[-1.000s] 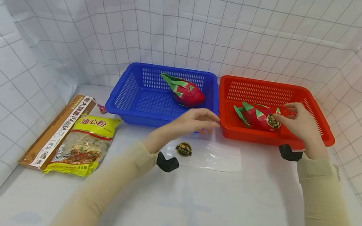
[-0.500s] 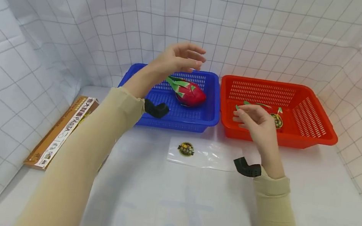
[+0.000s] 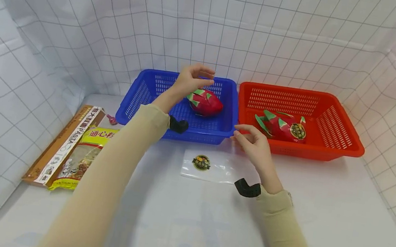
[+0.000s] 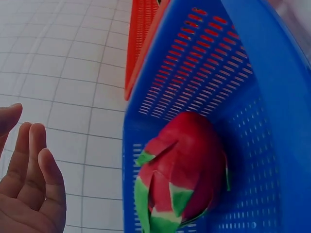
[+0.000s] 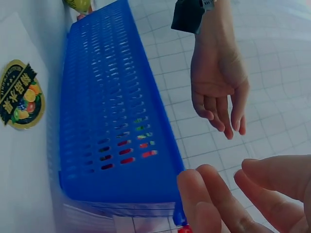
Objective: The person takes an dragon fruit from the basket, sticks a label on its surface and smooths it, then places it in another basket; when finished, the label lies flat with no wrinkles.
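Observation:
My left hand (image 3: 191, 79) hovers over the blue basket (image 3: 203, 138), fingers loosely bent and holding nothing. Under it in that basket lies a dragon fruit (image 3: 207, 103), pink-red with green-tipped scales; its leafy end is partly hidden by the hand in the head view. In the left wrist view the dragon fruit (image 4: 182, 160) rests against the basket's side, apart from the fingers. My right hand (image 3: 257, 146), also holding nothing, is near the corner where the two baskets meet. A second dragon fruit (image 3: 282, 128), with a round black-and-gold sticker (image 3: 297, 131), lies in the red basket (image 3: 323, 153).
A clear plastic bag (image 3: 221, 171) with a round label lies flat before the baskets. At the left are a brown pasta box (image 3: 61, 146), a yellow-topped macaroni bag (image 3: 83, 154) and a small pink item (image 3: 111, 119). White gridded cloth (image 3: 215, 29) rises behind.
My left hand has moved from the front of the blue basket up and over it, then slightly down. My right hand has left the dragon fruit in the red basket and moved left.

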`<state>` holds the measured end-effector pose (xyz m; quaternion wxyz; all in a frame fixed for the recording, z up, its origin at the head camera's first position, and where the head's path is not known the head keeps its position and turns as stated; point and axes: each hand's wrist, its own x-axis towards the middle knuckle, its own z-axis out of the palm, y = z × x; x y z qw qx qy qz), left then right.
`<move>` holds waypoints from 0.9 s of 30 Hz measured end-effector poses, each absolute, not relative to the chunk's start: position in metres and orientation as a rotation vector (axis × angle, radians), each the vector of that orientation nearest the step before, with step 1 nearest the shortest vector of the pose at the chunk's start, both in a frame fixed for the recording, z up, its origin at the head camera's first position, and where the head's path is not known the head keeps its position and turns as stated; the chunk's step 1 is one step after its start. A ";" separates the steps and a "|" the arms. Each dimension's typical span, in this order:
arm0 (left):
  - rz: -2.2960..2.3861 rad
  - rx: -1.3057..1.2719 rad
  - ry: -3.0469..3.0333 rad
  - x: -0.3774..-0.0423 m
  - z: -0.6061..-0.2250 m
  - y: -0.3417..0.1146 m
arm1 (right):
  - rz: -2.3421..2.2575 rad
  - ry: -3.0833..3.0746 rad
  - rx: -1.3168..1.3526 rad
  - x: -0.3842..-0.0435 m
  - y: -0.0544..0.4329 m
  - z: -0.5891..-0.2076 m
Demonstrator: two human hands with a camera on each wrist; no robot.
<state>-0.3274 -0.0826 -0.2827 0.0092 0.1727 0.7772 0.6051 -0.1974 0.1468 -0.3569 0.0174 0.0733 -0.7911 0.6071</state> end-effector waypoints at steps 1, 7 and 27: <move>1.890 0.522 2.432 -0.329 -0.288 -0.083 | 1.890 -2.463 0.220 -0.198 0.145 -0.360; 1.882 0.413 2.461 -0.338 -0.313 -0.085 | 1.947 -2.400 0.157 -0.204 0.136 -0.373; 1.855 0.283 2.426 -0.346 -0.354 -0.079 | 1.916 -2.323 0.128 -0.210 0.123 -0.387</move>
